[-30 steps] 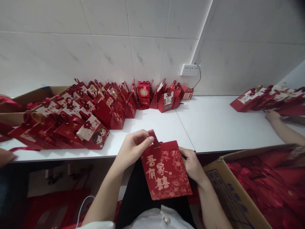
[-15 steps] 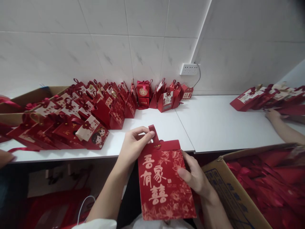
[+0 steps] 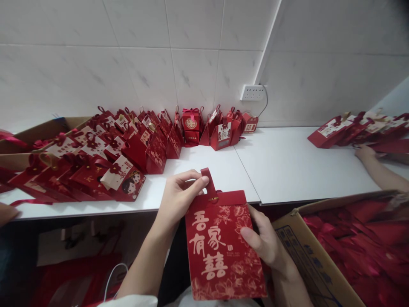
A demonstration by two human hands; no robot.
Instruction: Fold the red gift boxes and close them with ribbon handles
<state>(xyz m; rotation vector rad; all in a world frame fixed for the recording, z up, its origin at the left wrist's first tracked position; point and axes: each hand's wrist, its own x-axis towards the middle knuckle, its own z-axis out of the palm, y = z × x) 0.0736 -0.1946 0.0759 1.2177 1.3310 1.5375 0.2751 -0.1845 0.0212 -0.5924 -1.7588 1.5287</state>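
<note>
The biggest thing before me is the pale tiled wall (image 3: 143, 25) at twelve o'clock, grey-veined like marble, its joints making a loose grid. Below it a white tabletop (image 3: 306, 170) runs from nine o'clock across to three, a thin seam slanting over it towards five. Down at four gapes a brown carton (image 3: 306, 251) with blue print on its side, heaped with red pieces (image 3: 367, 247). Towards nine, crowded rows of red gift boxes (image 3: 156, 155) fill the tabletop, many with cream labels and ribbon loops, beside an open cardboard box (image 3: 15, 160). More stand along the wall at twelve, and another bunch (image 3: 332, 132) leans together at three; a co-worker's hand (image 3: 366, 152) is right by it, though I can't tell whether it grips anything.

At six o'clock, in front of the table edge, the person has a red printed packet (image 3: 223, 238), tilted face up, with pale characters and flowers. The left hand (image 3: 183, 192), at its eleven o'clock corner, pinches between thumb and fingers; the right hand (image 3: 265, 238) grasps the three o'clock edge, thumb over the front. At one o'clock a white socket strip (image 3: 254, 92) trails a grey cable. The left pinch has a short red strap (image 3: 208, 179), a tiny gold-coloured fitting (image 3: 213, 199) at its foot
</note>
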